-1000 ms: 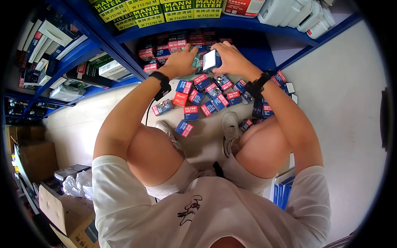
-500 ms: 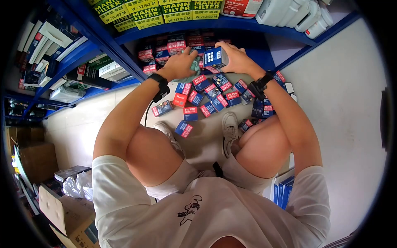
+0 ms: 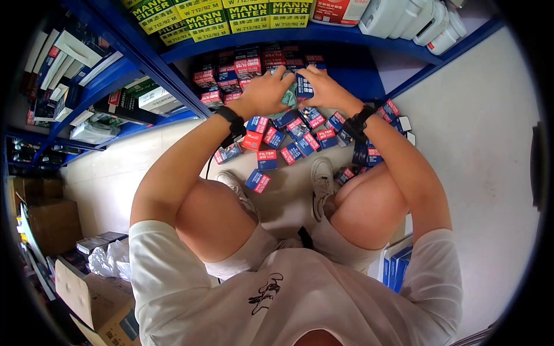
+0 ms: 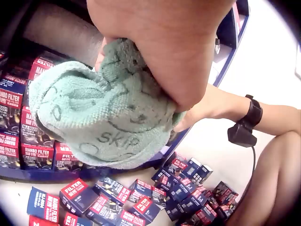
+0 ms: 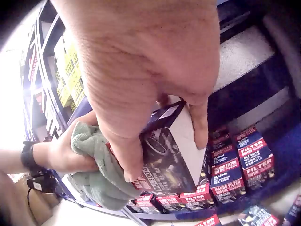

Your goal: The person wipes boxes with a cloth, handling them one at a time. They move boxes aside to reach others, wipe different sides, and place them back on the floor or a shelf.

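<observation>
In the head view my left hand and right hand are close together at the front of the low shelf. A light green towel printed with "SKIP" is bunched in my left hand and hangs below the palm. My right hand grips a filter box, dark blue and red with a white side, its thumb and fingers on opposite sides. The towel lies up against one end of this box in the right wrist view. Stacked filter boxes stand on the shelf behind the hands.
Several loose filter boxes are scattered on the floor between the shelf and my shoes. Yellow-green MANN FILTER boxes and white jugs fill the shelf above. A blue upright stands left of my hands.
My right hand has turned the box, so its white face and then its blue face left the head view's front. My left hand has moved right with the towel, up to the box.
</observation>
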Motion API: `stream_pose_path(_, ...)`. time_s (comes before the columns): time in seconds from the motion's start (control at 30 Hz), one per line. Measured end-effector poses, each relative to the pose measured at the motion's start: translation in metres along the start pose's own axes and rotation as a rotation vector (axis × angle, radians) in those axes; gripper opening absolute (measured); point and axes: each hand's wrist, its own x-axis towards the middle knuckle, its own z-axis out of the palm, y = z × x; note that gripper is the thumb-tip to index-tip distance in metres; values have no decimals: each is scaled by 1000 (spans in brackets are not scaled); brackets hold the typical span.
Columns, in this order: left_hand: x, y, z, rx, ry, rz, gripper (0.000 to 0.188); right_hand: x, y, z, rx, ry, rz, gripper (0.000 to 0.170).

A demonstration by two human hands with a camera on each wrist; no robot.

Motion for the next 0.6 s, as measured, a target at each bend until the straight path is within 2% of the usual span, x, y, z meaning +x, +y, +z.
stream_pose_path(0.2,1,-16,6,25,58,-58,69,2,-11,2,52,6,-107,81)
stream_pose_path(0.27,0,-15,5,34,25,-34,70,6,-13,4,-47,-34,-73,79)
stream_pose_path(0.33,0,-9,3,45,-9,-7,70,4,-11,4,-29,-16,-51,79)
stream_pose_path(0.5,4,5,2,32,82,129,70,3,-3,-3,-58,-20,2,79)
stream_pose_path(0.6,4,0,1,39,64,79,70,2,-6,-2,-33,-22,31,80)
